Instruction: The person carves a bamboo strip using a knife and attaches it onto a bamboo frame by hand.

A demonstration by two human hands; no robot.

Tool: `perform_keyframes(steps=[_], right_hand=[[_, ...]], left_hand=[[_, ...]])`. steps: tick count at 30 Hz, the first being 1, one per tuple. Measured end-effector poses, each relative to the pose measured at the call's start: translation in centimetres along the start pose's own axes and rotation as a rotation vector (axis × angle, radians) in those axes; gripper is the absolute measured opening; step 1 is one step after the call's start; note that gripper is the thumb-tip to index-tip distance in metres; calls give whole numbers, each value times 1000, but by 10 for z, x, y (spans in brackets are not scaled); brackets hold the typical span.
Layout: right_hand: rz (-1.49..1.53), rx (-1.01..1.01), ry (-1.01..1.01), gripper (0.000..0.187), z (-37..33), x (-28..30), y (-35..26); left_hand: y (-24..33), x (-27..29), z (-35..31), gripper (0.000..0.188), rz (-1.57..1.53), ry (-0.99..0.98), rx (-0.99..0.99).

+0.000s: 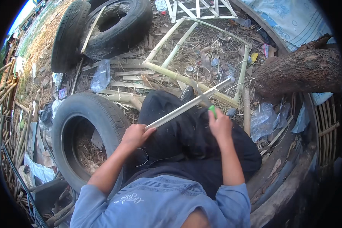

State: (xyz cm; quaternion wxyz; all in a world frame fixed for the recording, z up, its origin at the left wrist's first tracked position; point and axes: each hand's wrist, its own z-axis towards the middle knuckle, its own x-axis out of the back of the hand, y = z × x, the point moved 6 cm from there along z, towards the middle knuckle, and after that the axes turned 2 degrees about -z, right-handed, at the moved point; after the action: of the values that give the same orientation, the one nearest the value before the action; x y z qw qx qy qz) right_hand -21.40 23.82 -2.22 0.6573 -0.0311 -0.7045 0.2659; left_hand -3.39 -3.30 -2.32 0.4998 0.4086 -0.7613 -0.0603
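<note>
A pale split bamboo strip slants across my lap, its far end up and to the right. My left hand is closed round its near end, above my left thigh. In my right hand is a knife with a green handle. Its blade is blurred and lies at the strip, a little short of the far end; whether it touches or cuts in I cannot tell. Just beyond my legs lies a bamboo frame of joined poles on the littered ground.
An old tyre stands beside my left leg, and more tyres are at the far left. A thick log juts in from the right. Loose bamboo strips, plastic bags and a white lattice frame lie around.
</note>
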Motion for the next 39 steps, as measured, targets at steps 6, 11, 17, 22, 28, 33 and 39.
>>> perform_keyframes(steps=[6,11,17,22,28,33,39], right_hand=[[13,9,-20,36,-5,33,-6],[27,226,-117,40,-28,-18,-71],[-71,41,-18,43,12,-17,-9],[-119,-9,78,43,22,19,19],[-1,264,-63,43,-11,-25,-65],[-95,39,86,41,40,-19,11],[-200,17,48,42,40,21,-2]], left_hand=[[1,-3,4,52,30,2,16],[8,-2,-6,52,87,154,-50],[6,-2,-10,53,140,195,-61],[5,-6,-2,54,143,168,-75],[6,-9,-1,53,102,189,-94],[4,-3,-4,52,124,205,-21],[-3,-9,5,54,45,166,-4]])
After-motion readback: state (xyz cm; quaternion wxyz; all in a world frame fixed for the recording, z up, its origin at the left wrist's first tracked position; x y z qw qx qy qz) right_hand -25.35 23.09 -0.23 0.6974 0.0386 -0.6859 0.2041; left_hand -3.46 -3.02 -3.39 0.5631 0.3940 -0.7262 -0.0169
